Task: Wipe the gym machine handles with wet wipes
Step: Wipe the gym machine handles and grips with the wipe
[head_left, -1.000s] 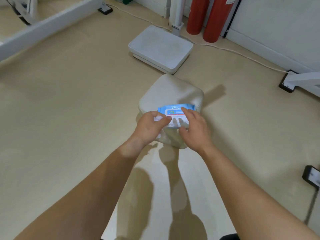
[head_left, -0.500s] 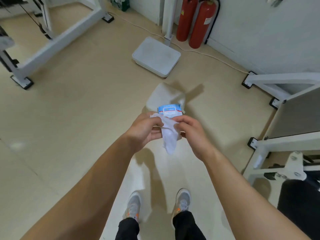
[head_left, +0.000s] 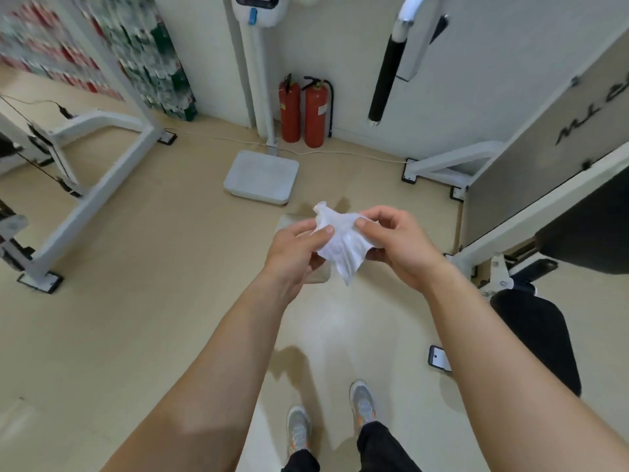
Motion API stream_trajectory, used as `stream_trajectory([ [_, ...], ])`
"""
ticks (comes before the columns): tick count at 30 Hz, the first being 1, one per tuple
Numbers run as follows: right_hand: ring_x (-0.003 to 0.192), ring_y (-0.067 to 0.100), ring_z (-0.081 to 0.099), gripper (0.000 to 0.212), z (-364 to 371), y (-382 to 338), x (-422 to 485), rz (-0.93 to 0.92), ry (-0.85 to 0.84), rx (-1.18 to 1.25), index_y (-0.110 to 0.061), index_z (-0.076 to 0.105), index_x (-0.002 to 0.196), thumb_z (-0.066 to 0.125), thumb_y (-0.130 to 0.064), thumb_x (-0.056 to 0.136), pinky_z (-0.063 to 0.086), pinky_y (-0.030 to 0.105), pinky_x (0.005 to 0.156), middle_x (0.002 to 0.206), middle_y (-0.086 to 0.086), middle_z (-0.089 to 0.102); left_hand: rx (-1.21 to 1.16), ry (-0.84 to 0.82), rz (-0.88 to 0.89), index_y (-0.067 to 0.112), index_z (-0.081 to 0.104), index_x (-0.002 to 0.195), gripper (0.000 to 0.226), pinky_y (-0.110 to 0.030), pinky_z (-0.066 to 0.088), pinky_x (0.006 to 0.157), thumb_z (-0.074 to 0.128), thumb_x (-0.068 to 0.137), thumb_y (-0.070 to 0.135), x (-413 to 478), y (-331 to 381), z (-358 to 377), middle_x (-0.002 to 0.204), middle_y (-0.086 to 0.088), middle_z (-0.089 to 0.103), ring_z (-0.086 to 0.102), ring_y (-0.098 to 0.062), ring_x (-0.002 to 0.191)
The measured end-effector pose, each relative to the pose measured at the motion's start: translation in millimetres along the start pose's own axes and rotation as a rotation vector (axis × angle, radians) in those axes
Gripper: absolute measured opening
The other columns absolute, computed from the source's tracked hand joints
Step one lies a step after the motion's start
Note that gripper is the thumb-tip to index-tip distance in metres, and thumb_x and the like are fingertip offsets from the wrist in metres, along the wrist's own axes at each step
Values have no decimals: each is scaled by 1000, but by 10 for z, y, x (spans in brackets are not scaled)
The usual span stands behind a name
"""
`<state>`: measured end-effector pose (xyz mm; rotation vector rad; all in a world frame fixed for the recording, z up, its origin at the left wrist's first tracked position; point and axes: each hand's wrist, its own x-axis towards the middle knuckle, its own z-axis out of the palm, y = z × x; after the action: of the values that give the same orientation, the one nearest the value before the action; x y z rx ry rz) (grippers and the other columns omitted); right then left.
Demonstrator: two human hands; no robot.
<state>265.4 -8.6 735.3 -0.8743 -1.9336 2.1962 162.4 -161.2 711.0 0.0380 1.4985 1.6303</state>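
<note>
A crumpled white wet wipe [head_left: 338, 241] hangs between my two hands at chest height. My left hand [head_left: 294, 255] pinches its left edge with thumb and fingers. My right hand [head_left: 400, 247] pinches its right edge, fingers curled. Behind the hands, a pale cushioned stool [head_left: 289, 221] shows only partly; the blue wipe pack is hidden. A black padded machine handle [head_left: 386, 76] on a chrome bar hangs at the upper right by the wall.
A white floor scale [head_left: 262, 175] stands ahead with two red fire extinguishers [head_left: 304, 112] behind it. White machine frames lie at the left [head_left: 102, 178] and right [head_left: 442, 165]. A black seat pad [head_left: 537, 338] and a phone [head_left: 439, 357] on the floor are at my right. My shoes [head_left: 330, 417] are below.
The view has risen from the stool to standing height. The wipe came out of the blue pack and is now spread wider between both hands, held higher.
</note>
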Motion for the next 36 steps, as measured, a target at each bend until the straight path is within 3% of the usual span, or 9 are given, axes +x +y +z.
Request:
stream_trajectory([
  [5,69,10,57,9,-431,-405,-139,-20,92,21,-13,69,93,63,-7,95,52,25,65,81,2,59,8,12,125,11,68,107,11,-21,49,57,66,97,9,89,480,369,71,8,73,63,-7,62],
  [9,60,8,50,3,-748,-607,-151,20,76,0,-9,69,93,66,-8,93,55,24,70,71,2,46,66,-51,151,15,70,103,11,-20,45,57,68,95,8,243,747,594,81,2,69,60,-9,65],
  [12,61,9,53,12,-886,-716,-76,5,84,33,-10,63,80,68,-9,91,57,30,79,63,-4,53,44,-84,124,10,69,109,14,-18,43,52,65,96,5,415,896,704,82,-1,66,56,-10,64],
  [17,80,21,59,25,-1129,-826,310,-88,113,413,-18,53,69,65,-9,89,55,42,83,89,11,61,-55,-129,57,9,70,109,15,-16,40,49,60,99,5,858,1162,895,87,-4,69,57,-8,65],
  [21,77,21,67,24,-1281,-998,701,-106,105,651,-17,47,71,51,-8,93,57,34,67,97,9,74,-147,-197,39,4,66,125,26,-18,42,57,57,101,9,1219,1411,1043,97,-6,69,61,-12,76],
  [26,81,25,60,2,-1396,-1238,1107,-41,63,507,-17,60,91,58,-15,91,59,37,65,79,-5,63,-202,-341,64,8,64,115,21,-16,48,51,48,102,9,1500,1732,1215,85,-2,71,65,-8,67],
  [29,78,24,61,15,-1403,-1372,1265,-29,77,500,-13,64,89,57,-26,90,59,35,61,73,-8,58,-185,-370,95,10,65,119,25,-18,54,59,49,101,11,1693,1900,1240,93,-3,71,68,-10,75],
  [33,63,11,60,24,-1297,-1546,1422,-83,167,485,-3,62,85,45,-9,100,58,31,60,62,-8,59,-164,-410,74,11,68,123,29,-28,57,80,57,97,14,1978,2100,1147,114,-11,69,69,-21,101],
  [36,66,15,65,27,-1168,-1599,1564,-124,228,509,-1,65,84,43,-3,99,58,31,62,67,0,65,-114,-485,62,9,65,126,31,-25,57,74,58,96,16,2146,2252,1014,112,-10,70,69,-20,98],
])
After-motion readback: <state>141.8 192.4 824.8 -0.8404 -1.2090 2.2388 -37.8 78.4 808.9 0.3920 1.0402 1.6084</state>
